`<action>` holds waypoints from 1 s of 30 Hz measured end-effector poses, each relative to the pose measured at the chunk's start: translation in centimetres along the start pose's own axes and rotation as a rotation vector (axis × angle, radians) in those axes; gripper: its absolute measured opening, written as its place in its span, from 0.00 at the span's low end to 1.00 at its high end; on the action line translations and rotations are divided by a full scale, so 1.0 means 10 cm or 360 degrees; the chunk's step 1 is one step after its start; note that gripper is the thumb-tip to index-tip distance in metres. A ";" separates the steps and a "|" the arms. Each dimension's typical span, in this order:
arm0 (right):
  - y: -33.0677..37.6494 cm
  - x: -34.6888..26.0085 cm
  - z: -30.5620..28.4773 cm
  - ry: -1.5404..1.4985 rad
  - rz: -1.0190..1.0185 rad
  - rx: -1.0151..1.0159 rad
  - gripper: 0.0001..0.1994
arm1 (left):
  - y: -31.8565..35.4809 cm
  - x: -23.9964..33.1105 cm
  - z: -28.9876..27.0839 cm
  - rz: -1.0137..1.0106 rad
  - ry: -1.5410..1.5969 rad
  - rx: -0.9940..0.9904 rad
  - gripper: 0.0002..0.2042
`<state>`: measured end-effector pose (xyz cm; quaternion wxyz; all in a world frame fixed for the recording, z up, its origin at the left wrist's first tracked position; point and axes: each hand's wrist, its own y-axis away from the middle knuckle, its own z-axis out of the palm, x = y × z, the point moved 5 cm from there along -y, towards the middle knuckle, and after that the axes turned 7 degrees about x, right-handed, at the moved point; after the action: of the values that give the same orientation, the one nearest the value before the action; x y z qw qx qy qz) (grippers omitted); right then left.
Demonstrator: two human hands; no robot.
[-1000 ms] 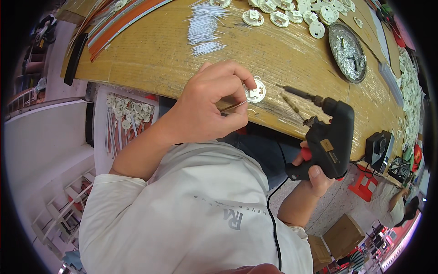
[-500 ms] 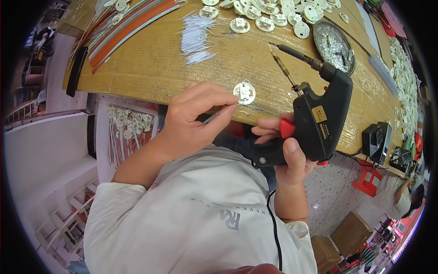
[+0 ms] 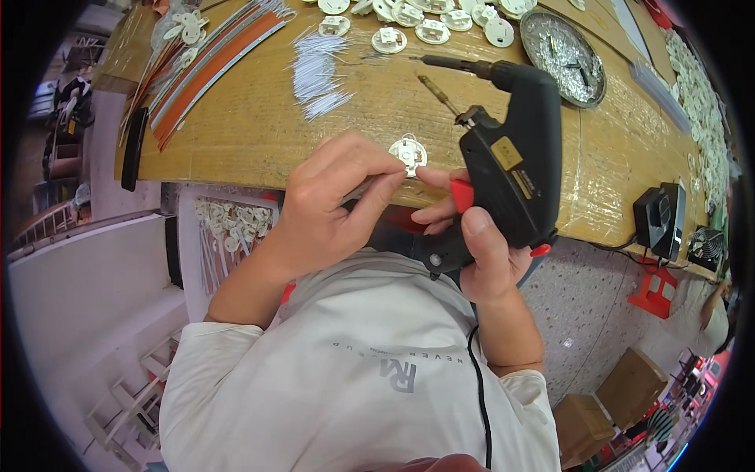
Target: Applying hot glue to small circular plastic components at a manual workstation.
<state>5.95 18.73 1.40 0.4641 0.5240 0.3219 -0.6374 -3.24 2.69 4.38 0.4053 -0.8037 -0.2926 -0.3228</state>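
A round white disc with small fittings lies near the table's front edge. My left hand has its thumb and forefinger pinched together at the disc's near edge; whatever they hold is too small or hidden to name. In my right hand is a black soldering gun with a red trigger, its handle wrapped by the palm and thumb. The forefinger of that hand reaches past the trigger to the disc's right edge. The gun's iron tip and its thin brass-coloured tube point away to the far left, above the table.
Beyond the disc lies a pile of short white wires. Several similar white discs are heaped at the far edge. A round metal dish stands far right. Orange and grey strips lie left; a black box stands right.
The soldering gun and my right hand have moved left, and the right forefinger now reaches the disc's edge. The left hand stays pinched beside the disc. The whole view has shifted slightly.
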 end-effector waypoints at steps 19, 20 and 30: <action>-0.04 -0.12 -0.11 -0.0096 -0.0075 0.0114 0.27 | -0.20 0.05 0.10 -0.0046 -0.0185 -0.0077 0.06; -0.05 -0.17 -0.19 -0.0079 -0.0082 0.0156 0.28 | -0.22 0.06 0.11 -0.0030 -0.0261 -0.0087 0.07; 0.05 -0.14 -0.55 -0.0169 -0.0141 0.0214 0.21 | -0.31 0.13 0.23 0.0179 -0.0596 -0.0233 0.06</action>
<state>8.45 23.87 1.47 0.4156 0.5046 0.2762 -0.7045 -4.07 6.42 5.74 0.3018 -0.8920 -0.2933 -0.1651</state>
